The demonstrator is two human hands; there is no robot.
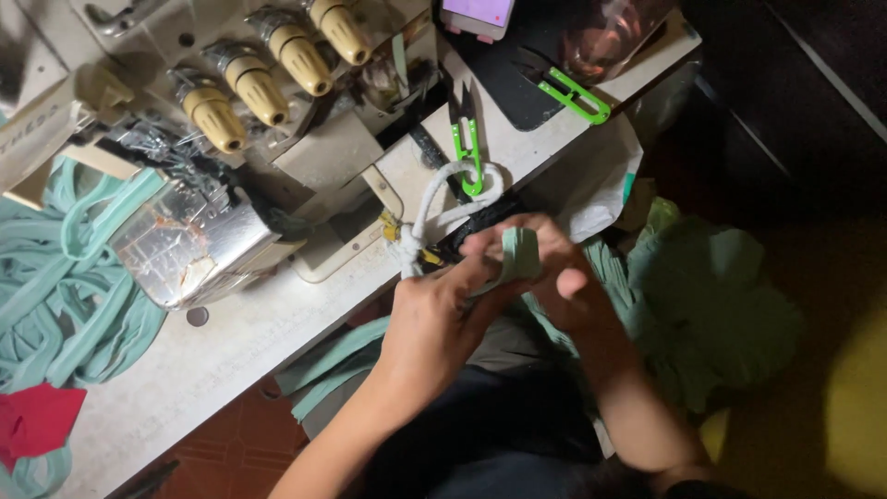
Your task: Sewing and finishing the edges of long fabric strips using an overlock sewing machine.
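Between your two hands, your left hand (434, 319) and right hand (545, 268) pinch the green fabric strip (519, 254) taut, keeping it off the table (231, 342), snips (468, 139) just beyond your fingers.

Pale worktable (231, 342), scuffed top. On it: cream sewing machine (240, 139) w/ shiny metal cover at front, four yellowish knobs up top. Heap of mint-green strips (65, 277) at table's left end, red cloth scrap (37, 416) lying on them near the edge. Green thread snips (468, 139) beside machine, white cord (434, 208) looped thru handle. Black mat (527, 83) at far end w/ 2nd green snips (575, 94) & a pink-edged phone (478, 14).
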